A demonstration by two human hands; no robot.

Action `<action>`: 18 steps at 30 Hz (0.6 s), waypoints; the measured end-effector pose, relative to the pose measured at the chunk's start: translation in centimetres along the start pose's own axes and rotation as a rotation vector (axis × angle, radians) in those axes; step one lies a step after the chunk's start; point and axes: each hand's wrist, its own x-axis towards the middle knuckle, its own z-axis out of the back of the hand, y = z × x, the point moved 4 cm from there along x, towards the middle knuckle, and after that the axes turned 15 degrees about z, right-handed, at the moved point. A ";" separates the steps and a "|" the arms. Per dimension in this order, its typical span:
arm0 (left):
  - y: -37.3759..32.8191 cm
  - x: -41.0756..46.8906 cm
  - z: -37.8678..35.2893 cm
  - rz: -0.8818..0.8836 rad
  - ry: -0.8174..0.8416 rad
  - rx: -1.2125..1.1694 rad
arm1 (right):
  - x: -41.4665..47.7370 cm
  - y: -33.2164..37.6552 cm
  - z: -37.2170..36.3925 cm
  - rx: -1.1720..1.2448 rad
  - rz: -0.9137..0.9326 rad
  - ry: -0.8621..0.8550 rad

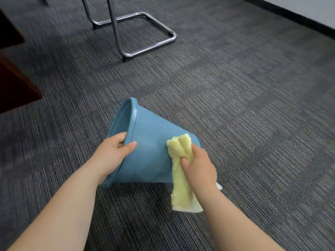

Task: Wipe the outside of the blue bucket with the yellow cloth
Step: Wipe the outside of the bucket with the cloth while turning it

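Observation:
The blue bucket (150, 142) lies tipped on its side on the carpet, its open mouth facing left and its narrow base to the right. My left hand (113, 154) grips the rim at the near side, fingers inside the mouth and thumb on the outer wall. My right hand (198, 165) is closed on the yellow cloth (181, 171) and presses its bunched upper end against the bucket's outer wall close to the base. The cloth's lower end hangs down to the floor.
Dark grey striped carpet (244, 105) covers the floor. A chrome cantilever chair frame (145, 33) stands behind the bucket. Dark wooden furniture (14, 87) is at the left edge. A wall with a black skirting board (299, 17) runs along the upper right.

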 end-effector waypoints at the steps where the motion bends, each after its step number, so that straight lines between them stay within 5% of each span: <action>1: 0.1 0.0 0.0 0.006 0.010 -0.007 | 0.0 -0.2 0.2 0.011 -0.026 -0.009; 10: 0.0 0.1 0.1 -0.009 0.041 0.029 | -1.7 4.9 -1.4 0.063 0.344 0.011; 18: 0.5 -0.4 0.7 0.043 0.039 -0.049 | -0.4 0.0 -0.3 0.005 -0.004 0.011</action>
